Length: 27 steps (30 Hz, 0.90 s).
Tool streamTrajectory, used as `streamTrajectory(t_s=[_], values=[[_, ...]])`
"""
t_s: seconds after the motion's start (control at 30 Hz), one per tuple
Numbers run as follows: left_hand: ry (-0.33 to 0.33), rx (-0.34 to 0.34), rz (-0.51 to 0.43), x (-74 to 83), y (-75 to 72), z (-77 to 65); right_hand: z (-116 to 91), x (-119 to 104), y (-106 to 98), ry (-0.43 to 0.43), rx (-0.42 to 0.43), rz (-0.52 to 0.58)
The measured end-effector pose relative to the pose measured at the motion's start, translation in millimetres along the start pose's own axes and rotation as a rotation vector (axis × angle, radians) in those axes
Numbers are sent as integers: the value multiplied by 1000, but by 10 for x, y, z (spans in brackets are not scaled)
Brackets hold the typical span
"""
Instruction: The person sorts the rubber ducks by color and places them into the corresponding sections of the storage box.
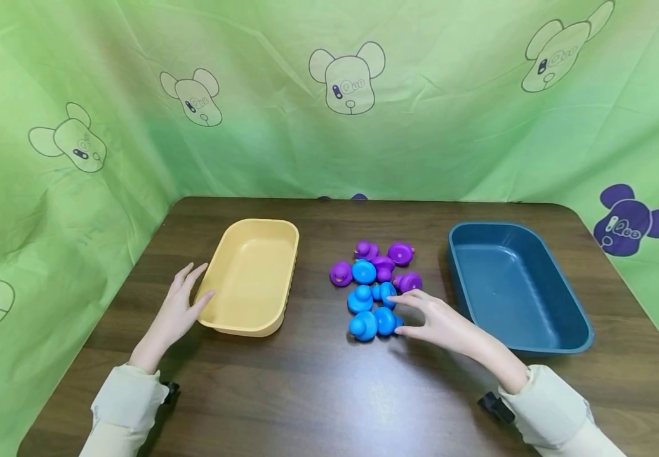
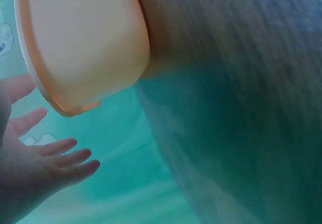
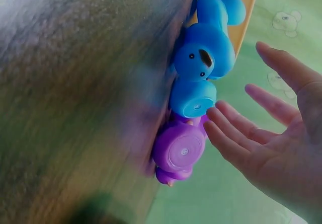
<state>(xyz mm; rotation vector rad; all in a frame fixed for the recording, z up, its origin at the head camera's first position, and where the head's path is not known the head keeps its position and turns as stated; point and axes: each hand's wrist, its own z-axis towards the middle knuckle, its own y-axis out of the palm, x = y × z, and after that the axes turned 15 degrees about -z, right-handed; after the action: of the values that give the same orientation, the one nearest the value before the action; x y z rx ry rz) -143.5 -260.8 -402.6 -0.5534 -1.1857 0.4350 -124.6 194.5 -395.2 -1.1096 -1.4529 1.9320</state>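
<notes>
My left hand [image 1: 172,314] is at the near left side of the yellow bin [image 1: 249,279], fingers spread and thumb over its rim. In the left wrist view those fingers [image 2: 70,158] are extended beside the bin's wall. My right hand [image 1: 440,324] reaches over the right side of a cluster of toy ducks, thumb and fingers apart, holding nothing. Several blue ducks [image 1: 363,326] lie on the near side, some upright and some tipped over. In the right wrist view, a blue duck [image 3: 193,60] faces the open palm; whether a fingertip touches a duck I cannot tell.
Several purple ducks [image 1: 341,273] lie at the far side of the cluster, around one blue duck [image 1: 364,271]. A dark blue bin [image 1: 518,285] stands on the right of the brown wooden table [image 1: 284,393]. Green printed cloth [image 1: 272,146] hangs behind and at the sides.
</notes>
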Motion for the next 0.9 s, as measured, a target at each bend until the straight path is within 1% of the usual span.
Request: streamTrajectory(t_s=[0.23,0.37,0.5,0.63,0.8,0.9], values=[[0,5,-22,-79,-29,-45,20,4,27,-1,-70,67],[0,-6,-38,-122,-41,-68,35,-6,39,-4,-88,83],[-29,-23,-57,-133,-54,-87,56,-19,53,-12,-96,94],[-56,-26,-71,-137,-60,-100,73,-15,67,-17,-97,91],[-114,-37,-91,-160,-54,-107,85,-2,86,-22,-106,90],[-146,-45,-114,-170,-53,-108,97,2,97,-8,-123,111]])
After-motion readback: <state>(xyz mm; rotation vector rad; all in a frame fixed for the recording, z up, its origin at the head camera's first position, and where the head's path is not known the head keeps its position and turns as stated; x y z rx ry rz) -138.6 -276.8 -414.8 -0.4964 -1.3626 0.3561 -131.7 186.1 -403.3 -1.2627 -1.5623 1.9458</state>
